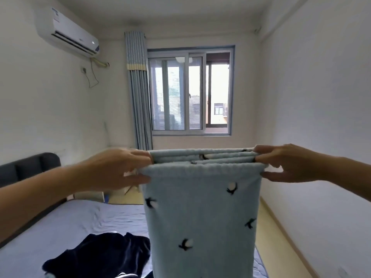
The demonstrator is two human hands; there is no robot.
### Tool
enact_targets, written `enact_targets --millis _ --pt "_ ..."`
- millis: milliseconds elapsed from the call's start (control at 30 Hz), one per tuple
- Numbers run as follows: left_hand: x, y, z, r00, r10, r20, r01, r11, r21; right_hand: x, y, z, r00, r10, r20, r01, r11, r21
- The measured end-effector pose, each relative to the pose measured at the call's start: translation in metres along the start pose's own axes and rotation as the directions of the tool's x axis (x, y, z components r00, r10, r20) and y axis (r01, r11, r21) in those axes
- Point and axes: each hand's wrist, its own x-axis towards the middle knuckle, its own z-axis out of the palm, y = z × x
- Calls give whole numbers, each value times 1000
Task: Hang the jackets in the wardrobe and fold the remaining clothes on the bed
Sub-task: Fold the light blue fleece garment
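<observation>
Left hand, right hand: each pinching a top corner of blue garment, mid-frame, held above bed, doubled over. Dark garment lower left, not yet folded. No wardrobe or jackets in view.

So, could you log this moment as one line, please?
left hand: pinches light-blue fleece garment, held up | right hand: same | navy garment: on bed

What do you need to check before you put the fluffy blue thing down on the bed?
1. Grip of left hand on light blue fleece garment: ok, it pinches a top corner.
2. Grip of right hand: ok, it pinches the other corner.
3. Top edge level: ok.
4. Bare sheet on bed to lay it on: ok.
5. Hem clear of dark navy garment: cannot tell, the hem is out of view.
</observation>
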Motion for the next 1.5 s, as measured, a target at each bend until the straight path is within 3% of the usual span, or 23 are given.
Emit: enact_targets --millis 67,133,233,400,533,667,833,967,1033,1100,1167,1267,1333,1400,1500 --pt "7 -9 -4 996 -58 -74 51 994 -97 7 -1 -9 999 19 -34 -14 989 145" --pt "18 -9 -4 981 -33 -190 12 994 -107 14 0 -25 995 60 -83 -34 959 283" --pt "36 -10 -19 952 -80 -295 44 991 -128 26 -1 -52 962 129 -239 -20 911 413" --pt "49 -34 -56 973 -78 -217 72 997 -34 28 4 -75 936 207 -284 -53 882 468" --pt "57 -39 -64 961 -207 -183 190 976 -107 26 2 -85 913 287 -290 -67 807 587" --pt "60 -36 -59 945 -278 -172 220 930 -294 22 -1 -87 912 317 -259 -112 801 588" --pt "74 -29 -53 936 -352 -22 308 846 -436 29 -11 -94 919 301 -255 -76 770 634" --pt "93 -5 -56 926 -337 -170 204 826 -525 37 -18 -94 883 329 -334 12 697 717" --pt "97 4 -62 894 -404 -191 202 747 -634 37 -19 -96 856 382 -348 48 611 790" --pt "98 6 -72 885 -453 -104 243 641 -728 36 -18 -103 838 418 -350 67 558 827" --pt "100 7 -82 893 -449 25 321 599 -734 34 -16 -112 857 447 -256 -26 534 845" --pt "109 10 -86 919 -358 168 377 666 -643 32 -14 -131 881 455 132 -330 389 860" --pt "114 11 -87 909 -301 289 417 673 -611 33 -11 -139 863 382 331 -471 368 802" --pt "118 7 -91 870 -204 449 465 643 -608 34 -6 -143 846 289 448 -531 398 748" --pt "134 -6 -89 784 -133 607 549 606 -576 45 9 -140 798 242 552 -602 359 713"
